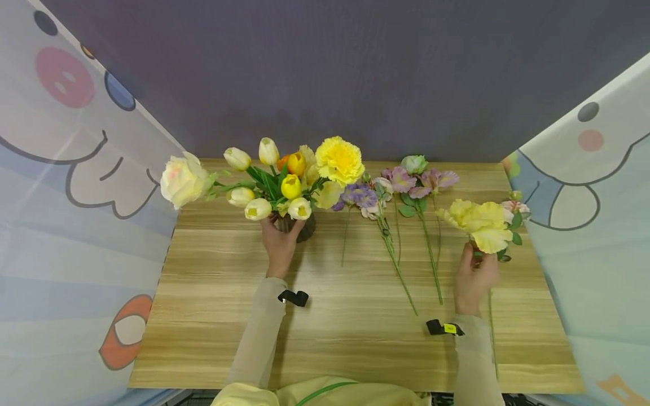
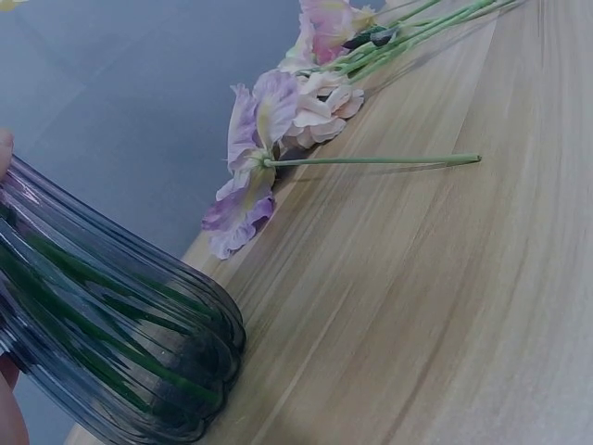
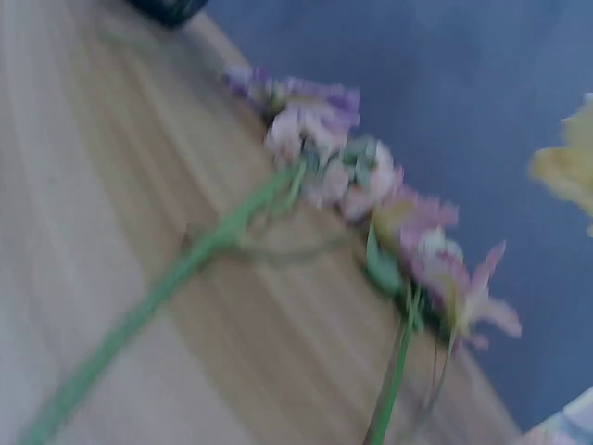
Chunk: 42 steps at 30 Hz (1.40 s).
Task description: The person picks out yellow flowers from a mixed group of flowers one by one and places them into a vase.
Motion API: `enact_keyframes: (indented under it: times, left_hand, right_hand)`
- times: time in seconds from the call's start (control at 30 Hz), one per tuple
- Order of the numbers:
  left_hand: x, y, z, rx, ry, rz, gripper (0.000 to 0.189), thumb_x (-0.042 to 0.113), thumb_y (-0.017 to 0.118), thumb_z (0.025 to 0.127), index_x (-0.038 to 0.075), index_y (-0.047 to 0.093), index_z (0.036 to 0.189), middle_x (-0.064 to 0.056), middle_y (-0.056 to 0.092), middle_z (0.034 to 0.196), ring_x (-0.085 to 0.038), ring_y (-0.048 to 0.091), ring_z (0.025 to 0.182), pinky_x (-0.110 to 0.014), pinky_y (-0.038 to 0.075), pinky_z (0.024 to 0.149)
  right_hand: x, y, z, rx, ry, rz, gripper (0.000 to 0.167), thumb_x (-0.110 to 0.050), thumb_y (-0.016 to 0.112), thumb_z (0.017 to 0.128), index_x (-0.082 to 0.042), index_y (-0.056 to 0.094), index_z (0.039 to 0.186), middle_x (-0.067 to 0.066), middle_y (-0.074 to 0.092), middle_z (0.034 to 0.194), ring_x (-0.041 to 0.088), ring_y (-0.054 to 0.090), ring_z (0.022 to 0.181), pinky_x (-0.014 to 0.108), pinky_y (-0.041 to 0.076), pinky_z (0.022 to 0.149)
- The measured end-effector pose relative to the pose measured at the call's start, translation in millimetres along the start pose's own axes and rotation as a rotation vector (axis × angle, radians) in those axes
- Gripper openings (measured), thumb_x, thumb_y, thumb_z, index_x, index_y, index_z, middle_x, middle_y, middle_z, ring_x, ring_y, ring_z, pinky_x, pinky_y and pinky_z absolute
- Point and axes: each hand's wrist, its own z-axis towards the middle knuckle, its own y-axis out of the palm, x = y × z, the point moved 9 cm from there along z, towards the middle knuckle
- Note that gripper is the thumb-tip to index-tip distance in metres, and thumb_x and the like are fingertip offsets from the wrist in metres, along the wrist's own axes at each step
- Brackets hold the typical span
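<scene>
A ribbed, see-through dark glass vase [image 2: 139,324] stands at the back of the table, with green stems inside. My left hand [image 1: 280,245] grips it near the top, thumb and fingers on either side. Out of it rise white and orange-yellow tulips [image 1: 291,186], a yellow carnation [image 1: 339,160] and a large cream rose [image 1: 185,180] leaning far left. On the right, my right hand [image 1: 474,279] pinches a yellow ruffled flower [image 1: 479,223] just below its bloom, raised over the table. The fingertips are partly hidden behind the petals.
Between the hands lie purple flowers [image 1: 359,195], pink-purple flowers [image 1: 401,181] and a pale green bloom [image 1: 414,163], stems pointing towards me. A pale pink flower [image 1: 515,210] lies at the right edge of the wooden table [image 1: 355,349]. A dark wall [image 1: 350,73] stands behind.
</scene>
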Motion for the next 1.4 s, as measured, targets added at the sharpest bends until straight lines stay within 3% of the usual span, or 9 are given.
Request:
enact_keyframes:
  times: [0.1,0.23,0.33,0.43,0.57,0.7,0.97,1.13,1.4]
  left_hand:
    - [0.0,-1.3,0.1,0.002,0.007,0.008,0.085,0.013,0.086,0.083,0.009,0.038,0.154,-0.016,0.052,0.146,-0.032,0.051,0.130,-0.050,0.040,0.111]
    - [2.8,-1.6,0.4,0.002,0.019,-0.008,0.086,0.013,0.087,0.083,0.009,0.038,0.154,-0.016,0.052,0.146,-0.034,0.051,0.129,-0.052,0.040,0.110]
    - [4.5,-0.7,0.6,0.000,0.014,-0.018,0.085,0.010,0.085,0.084,0.006,0.038,0.154,-0.020,0.051,0.146,-0.038,0.050,0.130,-0.054,0.038,0.111]
    - [5.6,-0.5,0.4,0.001,0.011,-0.023,0.084,0.007,0.084,0.084,0.002,0.037,0.153,-0.024,0.050,0.146,-0.042,0.049,0.130,-0.056,0.038,0.111]
    - [6.9,-1.5,0.0,0.005,0.019,-0.013,0.085,0.007,0.085,0.084,0.002,0.037,0.153,-0.024,0.050,0.145,-0.041,0.050,0.130,-0.055,0.039,0.111]
    - [6.5,-2.0,0.4,0.005,0.051,-0.013,0.084,0.011,0.087,0.083,0.007,0.040,0.152,-0.019,0.053,0.143,-0.036,0.052,0.128,-0.053,0.041,0.109]
    - [5.0,-1.2,-1.3,-0.001,0.097,-0.005,0.082,0.020,0.088,0.084,0.007,0.042,0.151,-0.016,0.055,0.141,-0.032,0.054,0.126,-0.051,0.043,0.108]
    - [4.9,-2.9,-1.5,0.010,0.101,0.011,0.082,0.021,0.087,0.085,0.006,0.041,0.151,-0.017,0.055,0.141,-0.032,0.054,0.126,-0.052,0.044,0.107]
    - [4.6,-4.2,-1.6,0.016,0.102,0.020,0.083,0.020,0.088,0.084,0.002,0.041,0.150,-0.021,0.055,0.138,-0.034,0.055,0.124,-0.053,0.044,0.106]
  right_hand:
    - [-18,6,1.6,0.038,0.027,0.134,0.019,-0.006,0.062,0.102,0.012,0.068,0.106,-0.016,0.060,0.092,-0.008,0.050,0.073,0.009,0.039,0.066]
    - [-54,16,4.0,0.042,0.038,0.458,0.013,0.004,0.060,0.098,0.016,0.065,0.101,-0.001,0.066,0.088,0.002,0.059,0.071,0.014,0.047,0.064]
    - [-80,27,3.4,-0.010,0.037,0.714,0.010,0.011,0.056,0.098,0.019,0.061,0.103,0.008,0.068,0.088,0.012,0.064,0.071,0.019,0.052,0.066]
    - [-93,43,-2.0,-0.083,0.066,0.885,0.009,0.011,0.054,0.100,0.017,0.057,0.107,0.014,0.069,0.089,0.018,0.067,0.071,0.022,0.055,0.065]
    - [-108,61,-11.6,-0.170,0.088,0.904,0.009,0.001,0.055,0.104,0.008,0.059,0.107,0.018,0.070,0.093,0.020,0.069,0.073,0.025,0.057,0.068]
    - [-130,73,-18.1,-0.209,0.053,0.899,0.014,-0.008,0.053,0.107,0.005,0.058,0.107,0.016,0.071,0.092,0.020,0.071,0.073,0.027,0.059,0.070]
    - [-165,91,-22.0,-0.232,0.004,1.027,0.012,-0.008,0.051,0.108,0.003,0.053,0.111,0.013,0.074,0.094,0.024,0.073,0.073,0.032,0.060,0.071]
    - [-186,99,-18.5,-0.214,-0.018,1.089,0.017,-0.010,0.052,0.108,0.007,0.051,0.111,0.017,0.074,0.093,0.025,0.073,0.073,0.035,0.061,0.071]
    - [-220,112,-21.5,-0.204,-0.045,1.168,0.017,-0.012,0.054,0.108,0.004,0.051,0.111,0.012,0.076,0.093,0.021,0.075,0.073,0.034,0.062,0.069]
